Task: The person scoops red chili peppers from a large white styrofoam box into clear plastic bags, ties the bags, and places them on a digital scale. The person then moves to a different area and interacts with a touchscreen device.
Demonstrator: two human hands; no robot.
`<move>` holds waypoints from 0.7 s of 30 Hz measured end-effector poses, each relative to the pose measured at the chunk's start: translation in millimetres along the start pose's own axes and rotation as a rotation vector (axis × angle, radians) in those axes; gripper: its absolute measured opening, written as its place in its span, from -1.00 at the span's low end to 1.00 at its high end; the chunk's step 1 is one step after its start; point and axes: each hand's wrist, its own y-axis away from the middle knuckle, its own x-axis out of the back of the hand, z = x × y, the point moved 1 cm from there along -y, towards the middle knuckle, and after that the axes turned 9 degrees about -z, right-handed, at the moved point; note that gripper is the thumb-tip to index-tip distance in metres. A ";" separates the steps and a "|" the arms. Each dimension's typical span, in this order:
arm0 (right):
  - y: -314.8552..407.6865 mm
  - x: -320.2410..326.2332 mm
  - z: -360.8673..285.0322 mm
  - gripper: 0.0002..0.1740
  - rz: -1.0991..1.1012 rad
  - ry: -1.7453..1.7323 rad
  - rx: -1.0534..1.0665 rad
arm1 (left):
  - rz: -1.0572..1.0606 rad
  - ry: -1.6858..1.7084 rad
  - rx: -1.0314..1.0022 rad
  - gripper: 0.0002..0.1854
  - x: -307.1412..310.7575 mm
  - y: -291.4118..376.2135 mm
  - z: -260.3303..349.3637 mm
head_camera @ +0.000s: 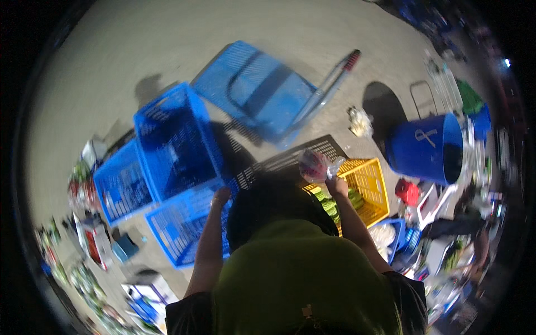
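Observation:
My right hand (337, 187) grips the gathered neck of a clear plastic bag (314, 165) with reddish-purple contents, held over the near edge of a yellow plastic crate (380, 188). Green vegetables (328, 205) lie in that crate. My left hand (222, 195) is at the rim of a blue plastic crate (171, 222); its fingers are blurred, and whether they touch or grip the rim cannot be told. Beyond it stands a deeper blue crate (180, 142), with another blue crate (121, 184) to its left.
A blue platform trolley (259, 92) with a metal handle stands ahead. At right are a blue barrel (423, 146), a bag of pale produce (360, 122), a red container (406, 192) and a person's arm (480, 251). Bagged vegetables (86, 280) and a white box (155, 293) lie at lower left.

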 end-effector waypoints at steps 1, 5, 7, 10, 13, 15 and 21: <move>4.2 18.6 10.2 -0.47 -0.007 -0.034 -0.057 | -0.020 0.056 -0.014 -0.71 17.2 -13.3 33.2; -11.9 62.1 71.3 -0.53 0.054 -0.213 -0.220 | -0.137 0.172 -0.225 -0.71 78.4 -76.6 164.0; -22.8 76.2 107.6 -0.52 0.248 -0.145 -0.295 | -0.234 0.652 -0.175 -0.67 92.6 -110.0 232.5; -52.0 91.9 167.2 -0.49 0.348 -0.198 -0.428 | -0.037 0.390 -0.072 -0.71 95.5 -159.2 324.1; -89.1 103.6 236.8 -0.44 0.241 -0.301 -0.518 | -0.012 0.029 -0.085 -0.71 75.6 -203.2 402.7; -115.3 110.1 286.2 -0.38 0.019 -0.333 -0.646 | -0.053 -0.072 -0.071 -0.71 61.0 -224.1 443.8; -152.9 147.5 436.3 -0.36 -0.287 -0.651 -0.813 | -0.061 -0.018 0.192 -0.67 50.8 -257.9 580.3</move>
